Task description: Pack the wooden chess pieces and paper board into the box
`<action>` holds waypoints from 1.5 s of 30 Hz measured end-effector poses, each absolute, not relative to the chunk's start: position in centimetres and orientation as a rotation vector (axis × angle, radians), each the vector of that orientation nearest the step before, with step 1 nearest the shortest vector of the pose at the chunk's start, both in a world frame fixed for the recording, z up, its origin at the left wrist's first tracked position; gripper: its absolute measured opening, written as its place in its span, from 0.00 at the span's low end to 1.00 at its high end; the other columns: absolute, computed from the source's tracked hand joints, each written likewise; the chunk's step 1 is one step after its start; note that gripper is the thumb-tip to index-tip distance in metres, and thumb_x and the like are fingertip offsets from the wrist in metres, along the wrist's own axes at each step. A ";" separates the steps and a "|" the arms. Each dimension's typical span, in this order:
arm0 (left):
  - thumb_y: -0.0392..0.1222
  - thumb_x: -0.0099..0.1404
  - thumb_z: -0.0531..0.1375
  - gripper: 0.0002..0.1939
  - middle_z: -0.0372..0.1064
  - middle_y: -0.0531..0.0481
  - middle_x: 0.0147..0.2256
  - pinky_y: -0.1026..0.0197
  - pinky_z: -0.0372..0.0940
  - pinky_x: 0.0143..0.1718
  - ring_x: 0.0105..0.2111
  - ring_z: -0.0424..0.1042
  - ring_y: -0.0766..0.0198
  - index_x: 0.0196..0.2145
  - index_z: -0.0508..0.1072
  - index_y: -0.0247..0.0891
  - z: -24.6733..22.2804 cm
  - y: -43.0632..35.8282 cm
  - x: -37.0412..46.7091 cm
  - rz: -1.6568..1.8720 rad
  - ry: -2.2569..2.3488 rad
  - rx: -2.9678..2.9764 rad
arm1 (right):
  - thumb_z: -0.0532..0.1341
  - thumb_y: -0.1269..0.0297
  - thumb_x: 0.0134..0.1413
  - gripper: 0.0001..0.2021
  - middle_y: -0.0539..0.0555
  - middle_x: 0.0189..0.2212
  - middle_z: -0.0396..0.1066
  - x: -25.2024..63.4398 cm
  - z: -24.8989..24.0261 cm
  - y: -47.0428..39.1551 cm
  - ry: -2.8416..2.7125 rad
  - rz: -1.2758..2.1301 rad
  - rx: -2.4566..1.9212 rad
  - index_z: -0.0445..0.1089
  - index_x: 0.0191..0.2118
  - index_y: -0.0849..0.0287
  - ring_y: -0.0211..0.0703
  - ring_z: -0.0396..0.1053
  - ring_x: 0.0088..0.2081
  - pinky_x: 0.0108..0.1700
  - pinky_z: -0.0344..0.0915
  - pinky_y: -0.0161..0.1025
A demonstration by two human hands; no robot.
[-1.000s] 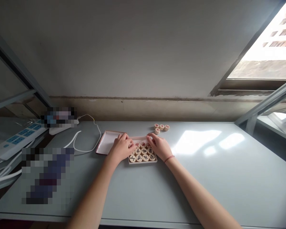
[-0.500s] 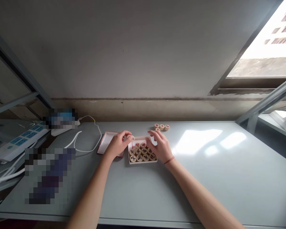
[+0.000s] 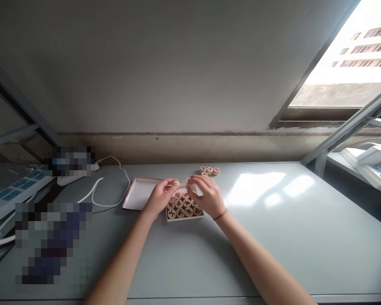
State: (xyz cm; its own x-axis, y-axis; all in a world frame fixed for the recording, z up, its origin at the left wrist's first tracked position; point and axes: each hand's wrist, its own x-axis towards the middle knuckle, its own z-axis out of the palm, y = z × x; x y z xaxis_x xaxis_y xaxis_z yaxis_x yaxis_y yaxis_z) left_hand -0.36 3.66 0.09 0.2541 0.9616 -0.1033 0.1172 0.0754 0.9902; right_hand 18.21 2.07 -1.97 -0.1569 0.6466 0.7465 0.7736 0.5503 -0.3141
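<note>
A white box (image 3: 186,218) holds several round wooden pieces with black and red characters, packed in rows. Over its back left corner, my left hand (image 3: 161,195) pinches a round piece (image 3: 175,184) between thumb and fingers. My right hand (image 3: 206,194) is above the box's right side, its fingers closed on another round piece (image 3: 188,181), partly hidden by the fingers. The open box lid (image 3: 140,194), pale inside with a red edge, lies left of the box, partly behind my left hand. Several red-marked pieces (image 3: 210,170) stand grouped behind the box.
At the left are a white power strip (image 3: 17,190), white cables (image 3: 109,205) and blurred-out objects. The grey desk (image 3: 273,254) meets a wall at the back. Metal frame bars (image 3: 339,131) rise at the right below a window.
My right hand has moved left over the box and its fingers have closed on a piece. My left hand still holds its piece. The view has shifted slightly right.
</note>
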 end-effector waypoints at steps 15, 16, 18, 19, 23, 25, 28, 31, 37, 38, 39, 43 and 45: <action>0.44 0.55 0.63 0.24 0.71 0.47 0.42 0.60 0.67 0.44 0.41 0.72 0.63 0.50 0.69 0.39 -0.2 4.3 -0.9 1.088 1.192 1.283 | 0.57 0.60 0.48 0.06 0.50 0.28 0.74 25.6 -4.5 4.3 -1.558 0.155 -2.008 0.69 0.29 0.53 0.40 0.65 0.24 0.25 0.56 0.36; 0.45 0.56 0.63 0.24 0.71 0.47 0.42 0.60 0.67 0.44 0.41 0.72 0.62 0.51 0.69 0.40 -0.1 4.2 -0.8 1.071 1.186 1.299 | 0.57 0.59 0.49 0.06 0.50 0.27 0.73 25.5 -4.7 4.4 -1.556 0.146 -2.001 0.70 0.30 0.53 0.40 0.65 0.24 0.25 0.56 0.36; 0.47 0.57 0.63 0.24 0.72 0.47 0.42 0.60 0.68 0.41 0.40 0.72 0.62 0.51 0.69 0.40 0.0 4.0 -0.7 1.038 1.187 1.344 | 0.56 0.59 0.51 0.07 0.50 0.27 0.73 25.4 -5.1 4.6 -1.567 0.114 -1.987 0.70 0.31 0.52 0.40 0.65 0.24 0.26 0.56 0.36; 0.48 0.57 0.63 0.24 0.72 0.48 0.41 0.61 0.69 0.39 0.39 0.72 0.62 0.51 0.69 0.40 0.1 3.9 -0.7 1.021 1.194 1.368 | 0.56 0.59 0.51 0.07 0.50 0.28 0.73 25.3 -5.3 4.6 -1.585 0.097 -1.974 0.70 0.31 0.52 0.40 0.65 0.24 0.26 0.56 0.36; 0.49 0.59 0.61 0.22 0.71 0.50 0.34 0.62 0.69 0.34 0.32 0.71 0.64 0.50 0.70 0.40 0.1 3.3 -0.2 0.982 1.237 1.552 | 0.54 0.58 0.55 0.10 0.53 0.35 0.73 24.5 -5.1 4.5 -1.615 0.036 -1.870 0.71 0.32 0.54 0.40 0.66 0.26 0.29 0.60 0.37; 0.47 0.60 0.60 0.18 0.72 0.49 0.35 0.61 0.68 0.36 0.32 0.71 0.63 0.48 0.71 0.40 0.0 2.9 0.1 1.021 1.274 1.758 | 0.53 0.57 0.57 0.12 0.54 0.35 0.73 23.3 -4.2 4.0 -1.583 0.033 -1.769 0.70 0.33 0.55 0.39 0.65 0.25 0.30 0.61 0.37; 0.44 0.62 0.59 0.14 0.72 0.48 0.38 0.60 0.67 0.40 0.36 0.71 0.61 0.46 0.71 0.41 -0.3 2.4 0.7 1.096 1.282 2.069 | 0.53 0.55 0.59 0.12 0.54 0.33 0.74 20.6 -2.4 2.6 -1.659 0.182 -1.487 0.69 0.36 0.57 0.37 0.65 0.25 0.30 0.62 0.35; 0.41 0.64 0.57 0.13 0.72 0.48 0.37 0.61 0.66 0.40 0.37 0.72 0.61 0.47 0.70 0.42 -0.7 2.1 1.1 1.127 1.229 2.238 | 0.58 0.56 0.56 0.11 0.53 0.33 0.74 17.6 -0.8 1.0 -1.767 0.323 -1.287 0.68 0.40 0.57 0.37 0.67 0.29 0.29 0.63 0.34; 0.39 0.66 0.55 0.14 0.71 0.49 0.36 0.62 0.66 0.40 0.35 0.71 0.63 0.50 0.68 0.42 -1.1 1.8 1.3 1.144 1.225 2.358 | 0.59 0.60 0.54 0.08 0.52 0.31 0.73 16.7 -0.2 0.5 -1.722 0.372 -1.228 0.69 0.38 0.56 0.37 0.69 0.30 0.31 0.65 0.34; 0.40 0.66 0.56 0.15 0.70 0.49 0.36 0.62 0.66 0.40 0.35 0.71 0.63 0.51 0.67 0.42 -1.1 1.8 1.2 1.141 1.224 2.369 | 0.59 0.59 0.54 0.09 0.53 0.32 0.73 17.5 -0.4 0.9 -1.683 0.370 -1.257 0.69 0.39 0.57 0.38 0.69 0.31 0.30 0.65 0.34; 0.41 0.66 0.56 0.16 0.70 0.49 0.36 0.61 0.66 0.41 0.35 0.71 0.63 0.51 0.67 0.41 -1.1 1.9 1.2 1.138 1.225 2.377 | 0.58 0.59 0.54 0.09 0.54 0.34 0.72 18.5 -0.8 1.5 -1.633 0.356 -1.305 0.69 0.39 0.57 0.38 0.69 0.30 0.30 0.65 0.34; 0.40 0.66 0.56 0.15 0.69 0.50 0.36 0.61 0.67 0.40 0.36 0.70 0.63 0.51 0.66 0.41 -1.2 2.1 1.0 1.113 1.220 2.395 | 0.58 0.56 0.51 0.12 0.56 0.36 0.71 22.9 -3.2 3.8 -1.451 0.176 -1.643 0.71 0.35 0.57 0.38 0.67 0.27 0.32 0.66 0.39; 0.39 0.66 0.55 0.15 0.69 0.51 0.37 0.61 0.67 0.39 0.35 0.70 0.64 0.51 0.66 0.42 -1.4 2.1 1.0 1.113 1.207 2.397 | 0.58 0.56 0.50 0.12 0.55 0.36 0.71 24.4 -4.5 4.5 -1.433 0.130 -1.758 0.71 0.36 0.57 0.38 0.65 0.26 0.33 0.65 0.40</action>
State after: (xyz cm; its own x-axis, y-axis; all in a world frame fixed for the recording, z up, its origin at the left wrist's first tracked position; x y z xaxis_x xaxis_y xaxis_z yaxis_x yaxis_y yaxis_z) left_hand 0.99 2.13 -1.44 0.3701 0.7655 0.5263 0.5867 -0.6319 0.5065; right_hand 24.39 4.49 -4.47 0.3402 0.8466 0.4093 0.7594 0.0094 -0.6506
